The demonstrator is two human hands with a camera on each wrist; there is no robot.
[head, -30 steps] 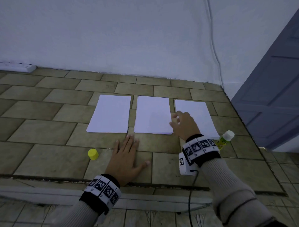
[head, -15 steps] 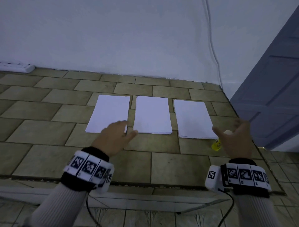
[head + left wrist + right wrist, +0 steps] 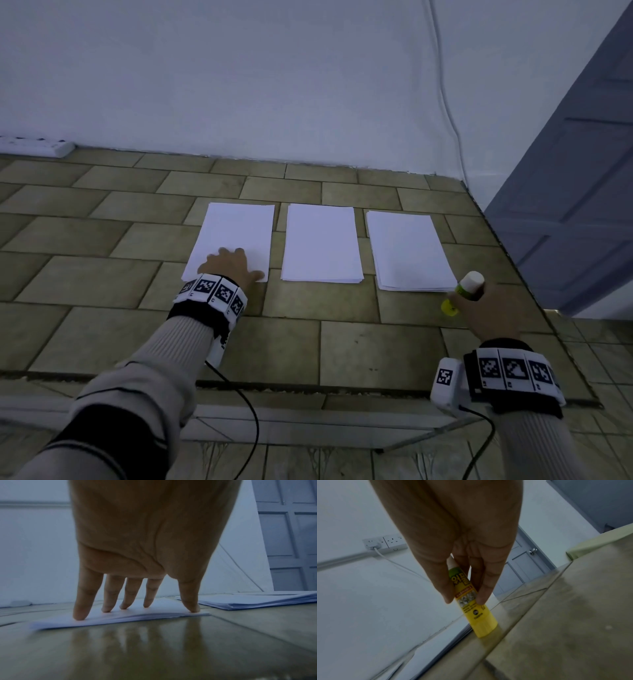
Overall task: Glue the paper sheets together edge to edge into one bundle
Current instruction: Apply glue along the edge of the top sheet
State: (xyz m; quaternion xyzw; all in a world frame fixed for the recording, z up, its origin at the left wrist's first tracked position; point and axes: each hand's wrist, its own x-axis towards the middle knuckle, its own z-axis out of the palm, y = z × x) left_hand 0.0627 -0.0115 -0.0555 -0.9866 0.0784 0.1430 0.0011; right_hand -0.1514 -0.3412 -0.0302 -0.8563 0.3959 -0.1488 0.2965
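Note:
Three white paper stacks lie side by side on the tiled floor: left stack [image 3: 236,229], middle stack [image 3: 322,243], right stack [image 3: 407,250]. My left hand [image 3: 233,265] presses on the left stack's near edge with straight, spread fingertips [image 3: 106,609]; that left stack [image 3: 120,619] bows up slightly under them. My right hand [image 3: 486,308] grips a yellow glue stick [image 3: 467,286] just off the right stack's near right corner. In the right wrist view the glue stick [image 3: 476,615] is pinched between thumb and fingers, with its yellow end on the floor.
A white power strip [image 3: 34,147] lies along the wall at far left. A white cable [image 3: 445,102] runs down the wall. A grey door [image 3: 582,205] stands at the right. The tiled platform ends in a step edge [image 3: 308,387] near me.
My left hand moved from the bare floor onto the left stack. My right hand left the right stack, swung right and took hold of the glue stick.

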